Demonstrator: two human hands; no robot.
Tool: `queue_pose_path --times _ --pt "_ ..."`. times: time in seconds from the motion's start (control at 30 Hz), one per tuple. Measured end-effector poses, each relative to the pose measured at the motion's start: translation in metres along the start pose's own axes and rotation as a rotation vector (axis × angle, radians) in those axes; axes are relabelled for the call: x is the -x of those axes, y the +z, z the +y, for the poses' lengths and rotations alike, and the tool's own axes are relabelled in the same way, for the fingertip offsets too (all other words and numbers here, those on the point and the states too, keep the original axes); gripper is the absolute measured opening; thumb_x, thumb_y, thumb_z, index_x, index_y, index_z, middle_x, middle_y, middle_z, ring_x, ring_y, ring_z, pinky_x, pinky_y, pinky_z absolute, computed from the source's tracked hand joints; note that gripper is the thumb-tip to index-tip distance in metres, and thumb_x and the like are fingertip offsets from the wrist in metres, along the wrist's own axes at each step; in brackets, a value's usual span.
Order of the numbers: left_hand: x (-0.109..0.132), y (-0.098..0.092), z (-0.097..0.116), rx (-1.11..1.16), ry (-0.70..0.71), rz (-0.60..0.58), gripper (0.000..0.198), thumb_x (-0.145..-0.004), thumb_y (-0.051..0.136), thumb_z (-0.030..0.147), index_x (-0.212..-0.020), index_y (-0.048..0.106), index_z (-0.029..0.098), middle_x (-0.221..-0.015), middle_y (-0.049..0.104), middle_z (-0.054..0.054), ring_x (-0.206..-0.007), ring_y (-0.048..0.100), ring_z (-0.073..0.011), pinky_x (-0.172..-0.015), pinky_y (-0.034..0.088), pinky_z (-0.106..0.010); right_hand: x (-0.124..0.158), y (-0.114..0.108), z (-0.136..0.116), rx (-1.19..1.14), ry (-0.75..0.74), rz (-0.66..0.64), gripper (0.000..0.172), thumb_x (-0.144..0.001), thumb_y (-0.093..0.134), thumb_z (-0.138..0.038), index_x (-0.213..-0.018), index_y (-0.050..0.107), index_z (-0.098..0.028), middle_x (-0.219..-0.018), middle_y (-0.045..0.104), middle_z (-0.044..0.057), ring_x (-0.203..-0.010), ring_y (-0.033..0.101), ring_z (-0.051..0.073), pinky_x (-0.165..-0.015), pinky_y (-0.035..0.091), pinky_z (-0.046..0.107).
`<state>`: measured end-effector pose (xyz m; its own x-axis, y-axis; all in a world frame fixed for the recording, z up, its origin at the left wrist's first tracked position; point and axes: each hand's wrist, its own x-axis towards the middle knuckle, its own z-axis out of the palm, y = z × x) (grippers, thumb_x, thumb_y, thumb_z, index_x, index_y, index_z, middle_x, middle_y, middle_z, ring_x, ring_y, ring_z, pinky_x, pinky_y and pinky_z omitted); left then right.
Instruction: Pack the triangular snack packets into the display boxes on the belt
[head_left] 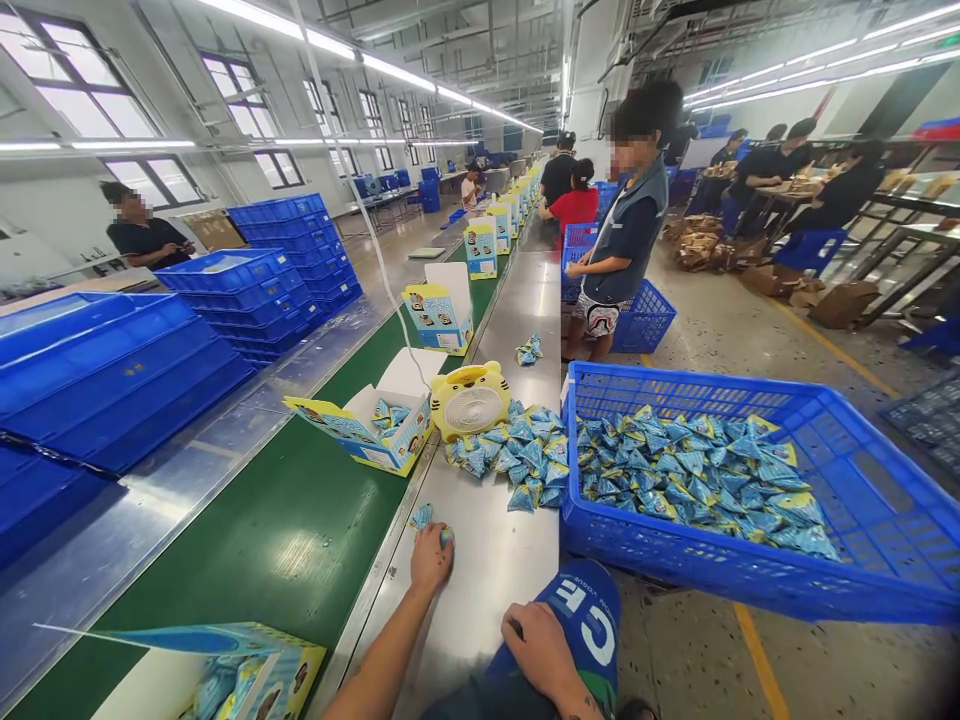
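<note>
My left hand (432,560) rests on the metal ledge beside the green belt, its fingers closed round a small blue packet (448,537). Just past the fingertips is another blue packet (421,516). On my leg lies my right hand (538,645), loosely curled and holding nothing that I can see. Ahead on the ledge is a pile of blue-and-yellow triangular packets (517,455), next to a yellow animal-faced fan (471,402). An open carton (375,440) with packets inside stands on the belt. Another open carton (289,672), partly cut off, sits at the lower left.
A large blue crate (862,450) of packets stands at my right. More cartons (439,315) line the green belt (300,550) ahead. Stacked blue bins (97,390) stand on the left. A co-worker (630,220) stands beyond the crate. A white cord (375,235) hangs to the fan.
</note>
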<state>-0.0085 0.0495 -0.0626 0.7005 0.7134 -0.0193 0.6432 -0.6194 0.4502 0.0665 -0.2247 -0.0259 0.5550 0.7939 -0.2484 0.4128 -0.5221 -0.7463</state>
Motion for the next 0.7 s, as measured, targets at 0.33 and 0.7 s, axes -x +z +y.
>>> queue_pose_path --times 0.33,0.7 --pt "-0.03 -0.015 -0.028 -0.092 0.004 0.206 0.058 -0.097 0.056 0.052 -0.141 0.066 0.015 -0.156 0.049 -0.025 -0.145 0.046 -0.0434 -0.115 0.047 -0.062 0.003 -0.015 -0.012 0.005 0.042 -0.047 0.03 -0.098 0.042 -0.03 -0.09 0.069 -0.02 -0.096 0.074 0.007 -0.096 0.061 0.024 -0.098 0.041 0.042" --pt "-0.003 -0.014 -0.068 0.017 0.188 0.056 0.04 -0.103 0.045 0.039 -0.119 0.076 0.019 -0.144 0.063 -0.016 -0.136 0.059 -0.0301 -0.118 0.051 -0.053 0.002 -0.011 -0.009 0.012 0.039 -0.03 0.03 -0.097 0.044 -0.03 -0.089 0.071 -0.02 -0.095 0.075 0.008 -0.097 0.063 0.025 -0.099 0.041 0.042"
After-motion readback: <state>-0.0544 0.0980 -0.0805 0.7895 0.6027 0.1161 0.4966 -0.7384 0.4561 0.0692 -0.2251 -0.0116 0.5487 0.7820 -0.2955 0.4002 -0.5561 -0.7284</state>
